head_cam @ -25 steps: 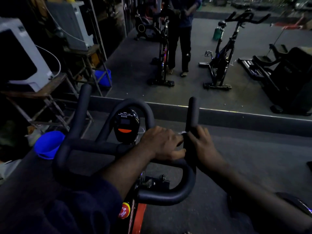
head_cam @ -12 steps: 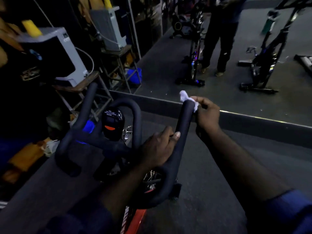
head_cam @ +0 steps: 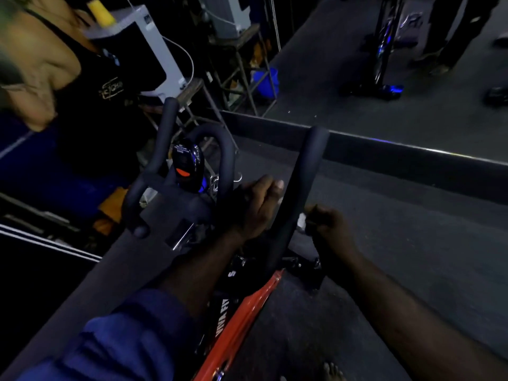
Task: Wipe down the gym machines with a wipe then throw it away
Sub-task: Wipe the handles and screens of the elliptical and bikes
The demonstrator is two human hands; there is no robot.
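A spin bike with black padded handlebars [head_cam: 305, 174] and an orange frame [head_cam: 247, 317] stands in front of me. Its small console [head_cam: 185, 160] sits between the bars. My left hand [head_cam: 255, 207] holds the handlebar beside the right-hand upright bar. My right hand [head_cam: 327, 221] grips a white wipe [head_cam: 301, 220] and presses it against the lower part of that right bar. Only a small corner of the wipe shows.
A wall mirror with a dark base ledge [head_cam: 412, 158] runs ahead, reflecting bikes and a person's legs. At left stand a white machine [head_cam: 154, 45] on a metal stand, a blue bucket [head_cam: 265, 81] and clutter. Grey floor [head_cam: 398, 257] lies to the right.
My right hand slid the wipe from the top tip of the right bar down to its lower part. The view swung left and down. My left hand stayed on the handlebar.
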